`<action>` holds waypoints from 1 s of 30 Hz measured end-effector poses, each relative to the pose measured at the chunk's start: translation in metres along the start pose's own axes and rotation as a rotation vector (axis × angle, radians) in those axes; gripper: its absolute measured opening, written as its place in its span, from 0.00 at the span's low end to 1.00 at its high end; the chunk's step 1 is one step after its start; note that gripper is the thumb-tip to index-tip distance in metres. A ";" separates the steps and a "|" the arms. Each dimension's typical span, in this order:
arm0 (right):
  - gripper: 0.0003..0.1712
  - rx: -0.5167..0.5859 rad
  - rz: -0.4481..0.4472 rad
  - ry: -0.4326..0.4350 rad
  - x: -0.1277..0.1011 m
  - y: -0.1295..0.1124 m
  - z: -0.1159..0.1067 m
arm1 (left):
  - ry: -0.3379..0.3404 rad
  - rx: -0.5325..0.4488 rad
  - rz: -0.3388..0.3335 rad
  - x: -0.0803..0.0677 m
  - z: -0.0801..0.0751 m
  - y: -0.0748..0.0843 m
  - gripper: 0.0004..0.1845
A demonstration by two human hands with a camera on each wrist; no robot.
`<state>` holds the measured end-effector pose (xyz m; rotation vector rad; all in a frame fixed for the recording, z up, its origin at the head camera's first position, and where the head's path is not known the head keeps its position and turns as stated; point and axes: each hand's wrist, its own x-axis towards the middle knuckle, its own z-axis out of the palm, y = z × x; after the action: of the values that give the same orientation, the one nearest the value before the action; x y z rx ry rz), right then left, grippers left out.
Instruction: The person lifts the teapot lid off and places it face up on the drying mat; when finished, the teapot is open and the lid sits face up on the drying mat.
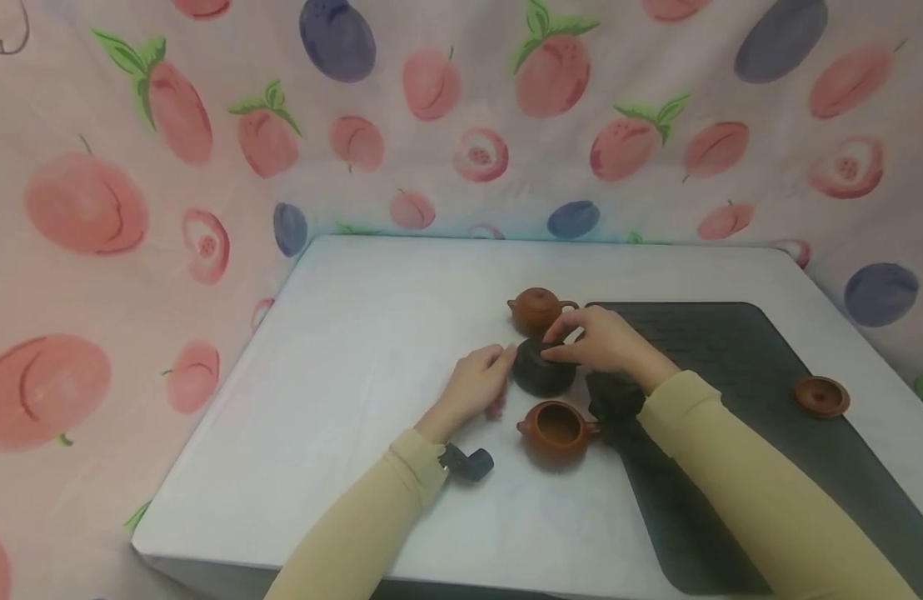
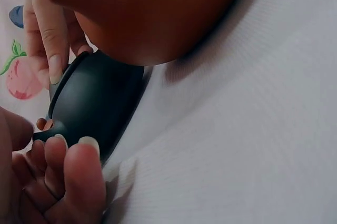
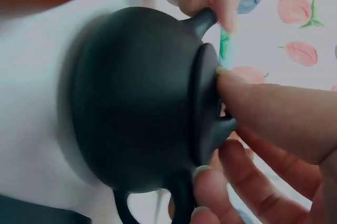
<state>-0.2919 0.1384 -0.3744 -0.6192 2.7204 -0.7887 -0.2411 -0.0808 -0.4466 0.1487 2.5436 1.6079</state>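
Two brown teapots (image 1: 535, 312) and one dark teapot (image 1: 540, 371) are standing on one desk (image 1: 356, 375), making three in all. One loose lid (image 1: 821, 396) and one dark tray (image 1: 701, 333) are lying there. One left hand (image 1: 472, 383) and one right hand (image 1: 602, 340) are showing.

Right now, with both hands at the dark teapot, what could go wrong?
The right hand has its thumb on the lid of the dark teapot; the lid might slip and chip if lifted unevenly.

The left hand is at the spout, so a push there could turn or tip the pot.

The open brown teapot and the lidded one sit close on either side, so a sideways move might knock one.
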 end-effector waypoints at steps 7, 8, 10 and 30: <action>0.14 0.058 0.026 0.026 -0.001 0.005 0.000 | -0.016 0.016 -0.004 0.002 0.001 0.003 0.27; 0.14 0.060 0.029 0.027 -0.001 0.005 0.000 | -0.017 0.012 -0.003 0.002 0.000 0.003 0.27; 0.14 0.062 0.032 0.034 -0.002 0.003 0.001 | -0.015 0.004 -0.002 0.001 0.000 0.003 0.26; 0.14 0.077 0.035 0.080 -0.008 0.006 0.005 | 0.009 -0.015 -0.005 -0.001 0.005 -0.001 0.26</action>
<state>-0.2856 0.1443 -0.3816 -0.5325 2.7486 -0.9236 -0.2391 -0.0771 -0.4501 0.1340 2.5358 1.6284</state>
